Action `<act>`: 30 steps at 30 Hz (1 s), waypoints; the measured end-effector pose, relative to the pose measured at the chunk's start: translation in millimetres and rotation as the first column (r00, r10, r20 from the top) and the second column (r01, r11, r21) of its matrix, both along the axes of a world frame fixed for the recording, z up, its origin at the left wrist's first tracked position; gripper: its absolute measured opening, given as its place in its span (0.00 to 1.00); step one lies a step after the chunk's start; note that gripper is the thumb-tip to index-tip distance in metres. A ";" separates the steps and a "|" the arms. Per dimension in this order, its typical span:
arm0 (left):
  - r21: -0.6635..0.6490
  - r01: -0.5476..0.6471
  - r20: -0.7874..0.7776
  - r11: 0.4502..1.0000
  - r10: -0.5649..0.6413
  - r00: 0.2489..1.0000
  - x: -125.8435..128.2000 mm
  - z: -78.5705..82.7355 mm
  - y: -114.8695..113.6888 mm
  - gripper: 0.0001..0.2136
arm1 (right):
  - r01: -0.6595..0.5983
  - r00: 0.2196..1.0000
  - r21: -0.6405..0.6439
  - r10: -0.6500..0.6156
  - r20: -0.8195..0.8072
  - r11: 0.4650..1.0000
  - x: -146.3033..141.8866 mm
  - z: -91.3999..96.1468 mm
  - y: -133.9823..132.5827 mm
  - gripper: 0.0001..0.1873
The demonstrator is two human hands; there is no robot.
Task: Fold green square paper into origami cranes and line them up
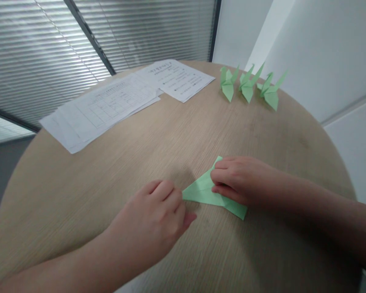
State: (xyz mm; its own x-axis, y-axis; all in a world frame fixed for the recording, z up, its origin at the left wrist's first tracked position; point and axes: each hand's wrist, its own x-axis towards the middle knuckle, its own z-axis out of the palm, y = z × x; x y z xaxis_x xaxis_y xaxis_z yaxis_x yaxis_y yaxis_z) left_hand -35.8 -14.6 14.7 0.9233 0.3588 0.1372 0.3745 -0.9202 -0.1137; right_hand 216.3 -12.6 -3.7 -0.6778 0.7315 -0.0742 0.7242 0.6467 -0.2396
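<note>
A partly folded sheet of light green origami paper [205, 190] lies on the round table, its narrow point toward the left and its wider end toward the right. My left hand [158, 215] is closed at that narrow point, fingers curled and thumb sticking out to the right; the very tip is hidden by the fingers. Over the wider end, my right hand [239, 179] has its fingers bent together and pressed on the paper, covering part of it. Creases show on the exposed green surface.
Three folded green paper cranes [227, 86] stand in a row at the table's [116, 175] far right edge. Several printed white sheets [110, 106] overlap along the far left. Behind the table are window blinds [158, 32] and a white wall [329, 49].
</note>
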 end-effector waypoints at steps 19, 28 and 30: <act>-0.076 -0.167 -0.024 0.983 0.166 0.986 -3.4 -1.9 -0.5 0.14 | 0.317 0.945 -0.104 -0.324 -0.053 0.943 -9.8 7.1 -7.4 0.09; -0.237 -0.244 -0.010 0.940 0.249 0.968 8.9 -15.3 12.5 0.24 | 0.318 0.933 -0.101 -0.330 -0.145 0.943 18.5 8.4 12.4 0.07; -0.252 -0.263 0.022 0.931 0.277 0.961 10.0 -18.8 20.2 0.24 | 0.316 0.934 -0.118 -0.331 -0.136 0.941 17.8 6.2 12.9 0.08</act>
State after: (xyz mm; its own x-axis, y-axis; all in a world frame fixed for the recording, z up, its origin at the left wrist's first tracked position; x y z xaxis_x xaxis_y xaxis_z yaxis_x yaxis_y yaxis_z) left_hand -25.9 5.5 -4.1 0.7801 0.6225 0.0627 0.6120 -0.7801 0.1300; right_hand 234.1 0.3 2.5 -0.4140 0.9078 -0.0672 0.8407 0.3530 -0.4105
